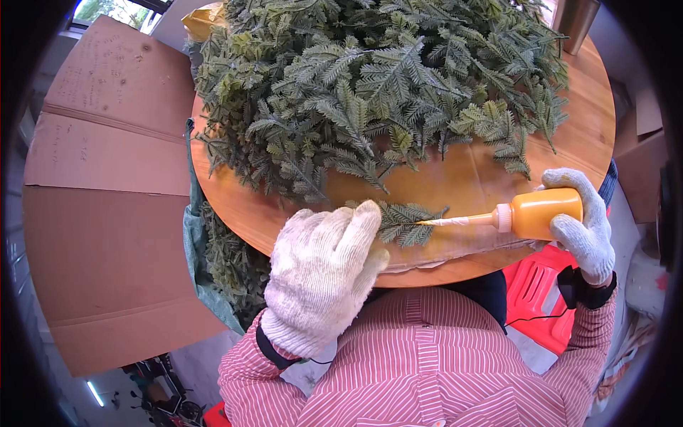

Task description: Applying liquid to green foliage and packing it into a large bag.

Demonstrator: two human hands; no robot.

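Observation:
My left hand [323,267], in a white knitted glove, covers the left end of a small artificial fir sprig [408,223] and appears to pinch it between thumb and fingers. The glove hides the gripped part. A squeeze bottle [547,213] with orange contents lies sideways in my gloved right hand [587,227]. Its long nozzle, partly wrapped in white material, points left. The tip overlaps the sprig's right part; whether it touches cannot be told. Beyond both hands rises a large heap of artificial fir branches [384,85].
The heap rests on a round wooden table [587,123], with a metallic container [577,24] at its far right. To the left stand an opened cardboard sheet [117,251] and a green sack [197,261] holding more branches. A red plastic stool [539,293] is below right.

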